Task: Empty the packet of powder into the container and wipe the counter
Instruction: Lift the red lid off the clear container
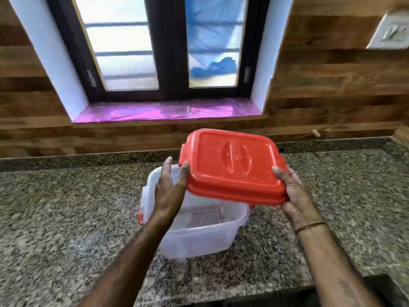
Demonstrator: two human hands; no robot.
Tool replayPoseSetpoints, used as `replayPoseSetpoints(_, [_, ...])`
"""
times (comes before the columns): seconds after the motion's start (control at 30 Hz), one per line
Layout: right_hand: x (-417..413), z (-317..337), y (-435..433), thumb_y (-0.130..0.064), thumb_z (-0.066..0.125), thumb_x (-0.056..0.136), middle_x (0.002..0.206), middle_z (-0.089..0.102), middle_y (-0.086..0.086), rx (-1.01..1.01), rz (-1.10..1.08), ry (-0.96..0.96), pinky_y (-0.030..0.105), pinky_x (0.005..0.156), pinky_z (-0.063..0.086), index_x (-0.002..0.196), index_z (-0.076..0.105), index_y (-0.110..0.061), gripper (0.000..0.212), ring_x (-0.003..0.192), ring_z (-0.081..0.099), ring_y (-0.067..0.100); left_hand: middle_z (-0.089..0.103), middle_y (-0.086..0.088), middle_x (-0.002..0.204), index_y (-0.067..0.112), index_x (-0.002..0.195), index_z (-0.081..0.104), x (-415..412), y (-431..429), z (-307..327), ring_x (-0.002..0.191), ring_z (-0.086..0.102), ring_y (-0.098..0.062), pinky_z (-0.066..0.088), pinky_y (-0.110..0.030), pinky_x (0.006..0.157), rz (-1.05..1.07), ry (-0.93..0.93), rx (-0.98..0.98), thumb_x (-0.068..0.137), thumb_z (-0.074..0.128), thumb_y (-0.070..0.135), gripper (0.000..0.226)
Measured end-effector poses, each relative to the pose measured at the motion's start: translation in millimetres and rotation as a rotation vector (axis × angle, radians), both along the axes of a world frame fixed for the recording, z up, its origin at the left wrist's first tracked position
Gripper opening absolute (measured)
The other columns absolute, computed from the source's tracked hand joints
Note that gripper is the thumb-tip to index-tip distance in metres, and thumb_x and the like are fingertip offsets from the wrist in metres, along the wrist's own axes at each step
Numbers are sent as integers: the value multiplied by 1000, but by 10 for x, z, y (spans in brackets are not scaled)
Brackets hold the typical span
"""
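Note:
A clear plastic container [199, 235] with red side clips stands open on the granite counter [55, 218], in the middle of the view. Nothing is visible inside it. Above it, tilted and shifted to the right, is its red lid [234, 167]. My left hand [170, 187] touches the lid's left edge with thumb and fingertips. My right hand [294, 196] grips the lid's right corner. No packet of powder and no cloth are in view.
A wood-panelled wall rises behind the counter, with a dark-framed window and a sill [168, 111] covered in shiny pink film. A white switch plate [391, 32] sits high on the right. The counter's front edge runs along the bottom right.

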State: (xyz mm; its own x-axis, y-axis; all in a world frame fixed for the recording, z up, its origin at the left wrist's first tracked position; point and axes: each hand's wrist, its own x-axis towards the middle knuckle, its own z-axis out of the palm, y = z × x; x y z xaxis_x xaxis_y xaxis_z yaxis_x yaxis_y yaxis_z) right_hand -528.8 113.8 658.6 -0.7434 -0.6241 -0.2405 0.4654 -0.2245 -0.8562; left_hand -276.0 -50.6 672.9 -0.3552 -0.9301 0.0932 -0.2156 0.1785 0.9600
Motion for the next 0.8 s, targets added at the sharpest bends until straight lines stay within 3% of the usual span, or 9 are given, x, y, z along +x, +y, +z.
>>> replayPoseSetpoints(0.03, [-135,0,96,-18,81,77,120,74,13,-4,-28,0,55,76,61,138,57,-28,67,100,75,33,35,0,166,28,162,28,-130,25,-30,151,35,-20,28,-37,123,-18,-52,-19,95,51,68,82])
replayPoseSetpoints(0.17, [-775,-74,564,-17,76,83,130,68,17,6,-227,12,66,88,55,136,59,-23,56,117,66,38,37,0,165,26,162,26,-705,342,-192,149,40,-25,33,-37,117,-172,-255,-77,90,58,70,91])
replayPoseSetpoints(0.23, [-1049,-185,765,-14,75,84,131,66,18,23,-318,4,66,92,52,131,62,-20,49,117,65,38,32,1,167,25,163,22,-955,495,-272,148,40,-27,35,-37,116,-243,-367,-107,88,58,72,95])
replayPoseSetpoints(0.37, [-1395,-549,1096,-10,73,85,101,77,4,67,-407,29,42,63,64,129,62,-16,46,81,74,19,34,0,167,29,165,16,-1252,685,-400,147,43,-28,41,-40,112,-271,-557,-193,91,60,65,93])
replayPoseSetpoints(0.4, [-1491,-667,1160,-9,72,85,99,77,4,95,-409,38,39,63,64,128,63,-15,44,80,74,18,39,-1,164,31,164,18,-1320,716,-419,145,45,-28,42,-39,109,-258,-592,-218,92,61,60,89])
replayPoseSetpoints(0.5, [-1631,-1096,1205,-7,73,84,119,69,16,203,-363,15,43,75,62,136,59,-12,54,90,68,27,47,-3,159,33,163,23,-1374,759,-442,139,51,-29,46,-38,102,-206,-641,-272,93,65,50,84])
replayPoseSetpoints(0.7, [-1455,-1725,1016,-1,75,82,113,71,11,371,-203,68,25,59,59,135,59,-8,56,78,70,15,54,0,153,35,162,28,-1414,768,-469,134,57,-28,51,-39,93,-153,-659,-307,91,69,49,83])
replayPoseSetpoints(0.8, [-1349,-1902,953,-2,76,82,119,71,18,491,-152,131,33,78,57,131,62,-9,51,91,69,26,52,1,154,35,162,29,-1424,765,-485,132,58,-28,51,-39,93,-138,-655,-314,90,70,48,84])
